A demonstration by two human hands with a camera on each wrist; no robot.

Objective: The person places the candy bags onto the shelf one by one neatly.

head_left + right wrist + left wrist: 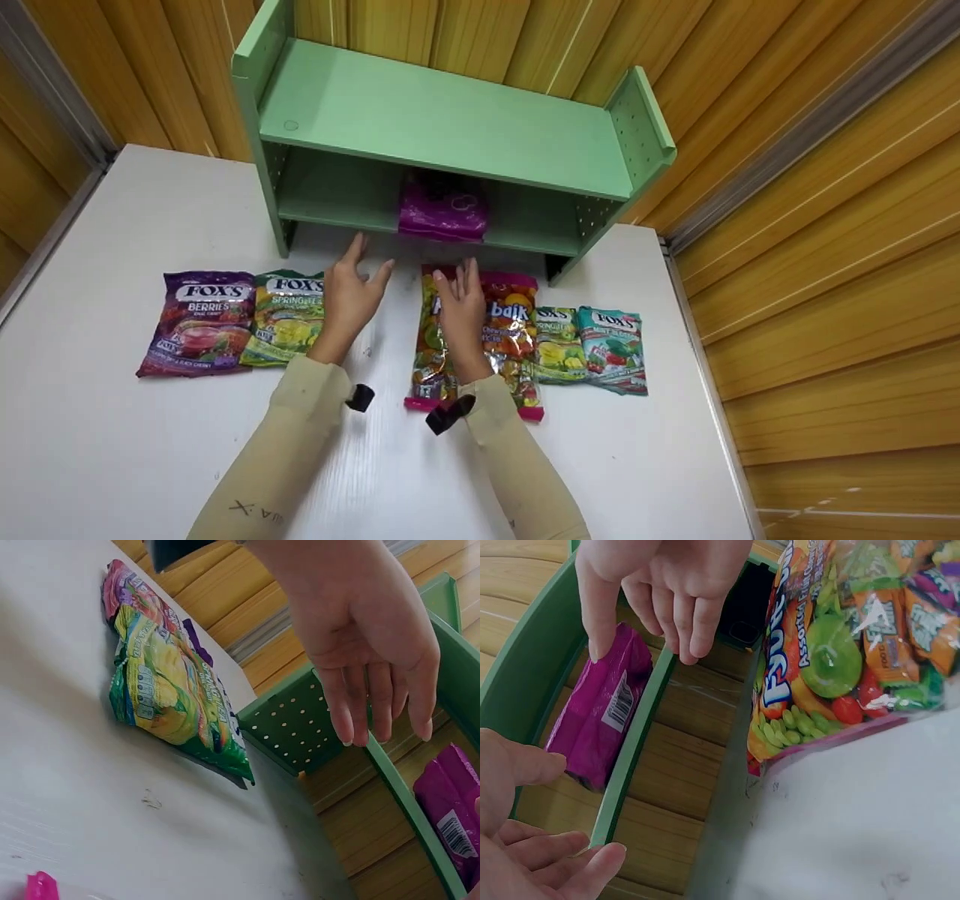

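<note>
On the lower level of the green shelf (442, 120) lies a shiny purple packet (442, 210), its barcode visible in both wrist views. My left hand (352, 300) is just in front of the shelf, fingers extended and thumb spread, holding nothing. Over a large colourful bag of chewy candy (512, 337) hovers my right hand (463, 319), its fingers pointing toward the shelf. It grips nothing; whether it touches the bag I cannot tell. Beside my left hand lies a green Fox's spring tea candy bag (281, 322), partly hidden by that hand.
A purple Fox's berries bag (202, 322) lies at the left of the white table (97, 300). On the right are a smaller spring tea bag (559, 349) and a teal Fox's bag (613, 349). Wood-patterned walls (810, 247) enclose the table's back and right side.
</note>
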